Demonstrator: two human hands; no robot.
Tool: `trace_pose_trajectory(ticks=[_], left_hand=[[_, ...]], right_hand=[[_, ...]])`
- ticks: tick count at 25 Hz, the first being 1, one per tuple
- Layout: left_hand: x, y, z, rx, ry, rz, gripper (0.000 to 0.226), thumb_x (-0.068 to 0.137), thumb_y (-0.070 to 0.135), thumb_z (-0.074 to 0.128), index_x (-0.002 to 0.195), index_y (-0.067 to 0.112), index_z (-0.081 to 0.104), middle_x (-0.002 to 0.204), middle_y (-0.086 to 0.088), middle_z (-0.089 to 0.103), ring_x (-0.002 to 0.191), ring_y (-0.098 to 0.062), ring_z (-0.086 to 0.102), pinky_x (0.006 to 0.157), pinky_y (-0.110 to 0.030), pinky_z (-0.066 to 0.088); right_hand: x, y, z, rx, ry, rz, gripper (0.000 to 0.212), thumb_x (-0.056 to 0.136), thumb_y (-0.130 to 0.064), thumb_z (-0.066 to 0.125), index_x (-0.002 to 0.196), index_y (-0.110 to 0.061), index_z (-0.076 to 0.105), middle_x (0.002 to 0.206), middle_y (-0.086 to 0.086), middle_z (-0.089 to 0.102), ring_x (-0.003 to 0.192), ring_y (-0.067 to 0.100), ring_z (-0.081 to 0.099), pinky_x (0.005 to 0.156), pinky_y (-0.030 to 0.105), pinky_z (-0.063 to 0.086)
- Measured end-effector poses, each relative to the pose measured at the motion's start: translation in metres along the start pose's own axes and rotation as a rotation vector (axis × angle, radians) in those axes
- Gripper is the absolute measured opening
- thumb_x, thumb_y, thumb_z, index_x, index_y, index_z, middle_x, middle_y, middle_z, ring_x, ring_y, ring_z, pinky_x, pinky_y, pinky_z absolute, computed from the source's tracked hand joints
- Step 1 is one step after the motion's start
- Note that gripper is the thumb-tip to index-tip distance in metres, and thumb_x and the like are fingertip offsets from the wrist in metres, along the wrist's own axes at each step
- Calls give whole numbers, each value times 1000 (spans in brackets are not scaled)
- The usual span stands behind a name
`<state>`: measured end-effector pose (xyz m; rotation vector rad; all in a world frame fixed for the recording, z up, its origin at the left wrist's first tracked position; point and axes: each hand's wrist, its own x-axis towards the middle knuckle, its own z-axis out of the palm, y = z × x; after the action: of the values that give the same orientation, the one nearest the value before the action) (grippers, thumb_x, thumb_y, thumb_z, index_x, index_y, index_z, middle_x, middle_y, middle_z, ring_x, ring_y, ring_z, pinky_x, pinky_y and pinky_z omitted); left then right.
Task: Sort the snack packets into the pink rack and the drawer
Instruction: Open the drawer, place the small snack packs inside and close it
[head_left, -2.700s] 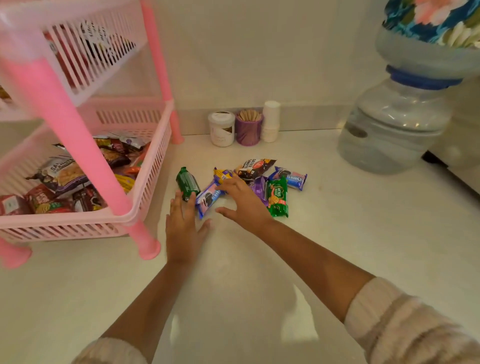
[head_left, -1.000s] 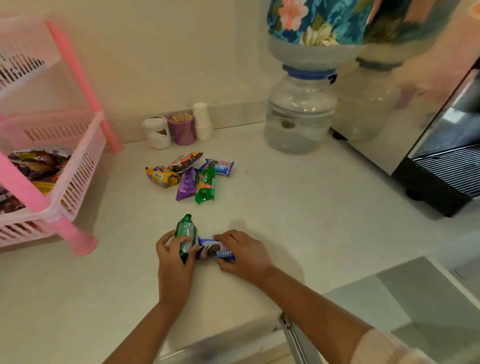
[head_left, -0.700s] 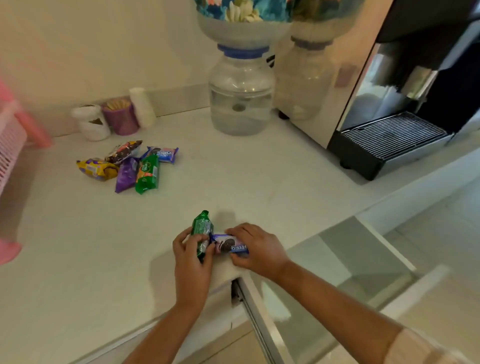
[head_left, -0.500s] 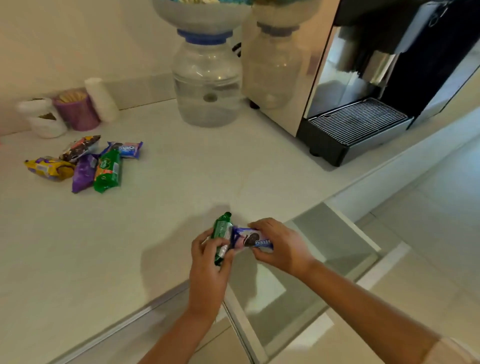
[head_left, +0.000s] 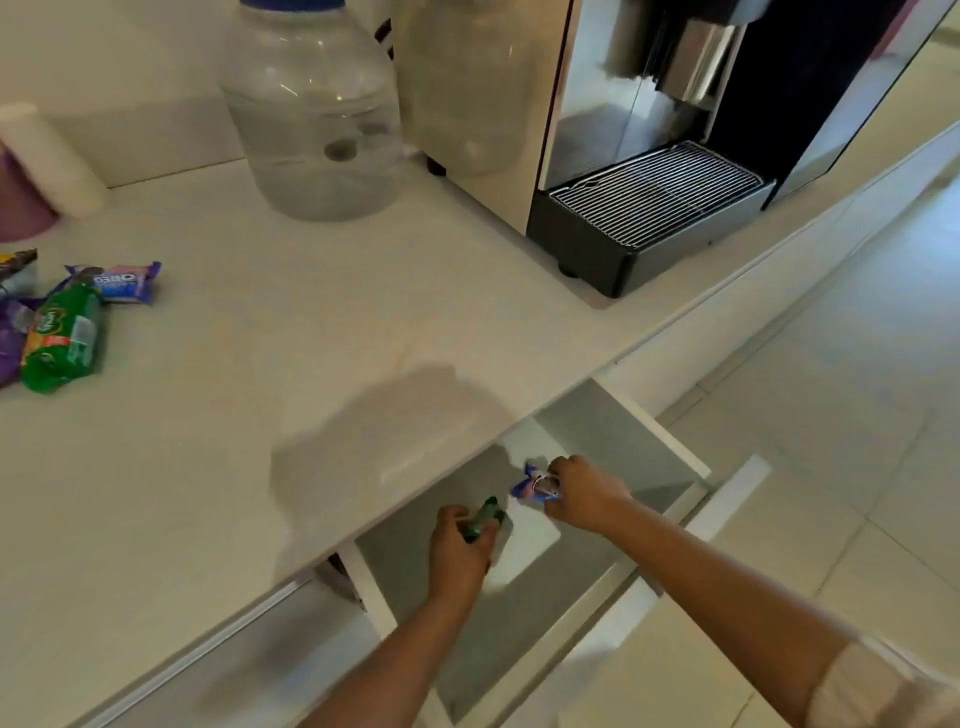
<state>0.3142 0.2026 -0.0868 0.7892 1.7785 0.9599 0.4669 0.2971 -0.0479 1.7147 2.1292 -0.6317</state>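
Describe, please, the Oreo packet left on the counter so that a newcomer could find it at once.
Start at the big water bottle on the counter and look left and nearer, to the heap of packets at the frame's left edge. The Oreo packet lies at its right end, touching the green packet; it alone is blue with white lettering.

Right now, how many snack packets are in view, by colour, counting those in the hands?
Green: 2, counter green packet and held green packet in the left hand.
Blue: 2, counter blue packet and held blue packet in the right hand.
Purple: 1, purple packet, cut by the frame edge.
Dark: 1, dark packet, also cut off.
Total: 6.
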Motion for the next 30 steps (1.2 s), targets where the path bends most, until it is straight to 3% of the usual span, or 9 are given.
trace_pose_trajectory(ticks=[2,5,8,15,20,22,25,27,30], left_hand=[[18,-3,9,-74,87,-255,46,88,18,62,124,3,39,111,-22,59,88,-34,61,75,-34,49],[35,-13,16,-145,189,-396,57,89,22,60,135,5,30,123,-26,55,102,-37,59,86,-39,49],[50,-25,18,-141,230,-389,67,88,25,61,141,8,24,130,-22,53,109,-36,57,95,-42,47],[74,-45,28,39,165,-377,66,84,25,66,137,6,31,130,-21,53,108,-37,58,92,-43,48],[69,-46,34,106,38,-554,55,87,30,62,128,3,39,112,-21,63,78,-27,64,61,-28,51],[65,-53,32,161,-17,-573,52,86,19,62,129,0,39,115,-21,60,79,-26,60,68,-31,53],[64,-52,34,240,-80,-586,60,88,15,60,136,1,28,129,-21,50,107,-31,56,85,-32,51],[61,-40,37,228,-89,-599,55,90,16,57,135,2,28,131,-21,48,114,-32,53,90,-35,49],[44,-13,40,275,-93,-433,42,92,17,49,128,1,36,129,-20,52,115,-31,54,91,-32,45]], right_hand=[[22,-10,-1,20,-104,83,47,86,-33,55,123,-6,46,116,11,55,104,28,59,78,32,47],[49,-33,9,32,-248,77,44,91,-28,48,129,-6,43,110,13,56,102,27,59,80,32,47],[65,-47,36,-179,-247,59,47,94,-23,46,138,-12,34,131,9,47,118,27,51,92,38,47],[97,-44,78,-336,-432,54,54,97,-25,39,145,-10,21,148,10,30,133,33,34,101,53,36],[94,-43,81,-346,-394,15,62,96,-26,43,147,-11,11,152,10,24,136,35,30,103,57,35],[92,-46,78,-312,-347,5,60,95,-25,43,145,-9,15,148,11,31,132,34,37,103,54,37],[88,-46,70,-193,-264,-11,56,93,-30,46,140,-9,26,139,11,41,124,32,46,99,47,43],[83,-46,58,-109,-253,-22,54,90,-35,48,136,-9,32,133,12,47,118,30,50,95,41,45],[75,-44,27,-61,-274,-97,56,91,-39,47,137,-11,34,139,12,45,123,27,46,100,37,41]])
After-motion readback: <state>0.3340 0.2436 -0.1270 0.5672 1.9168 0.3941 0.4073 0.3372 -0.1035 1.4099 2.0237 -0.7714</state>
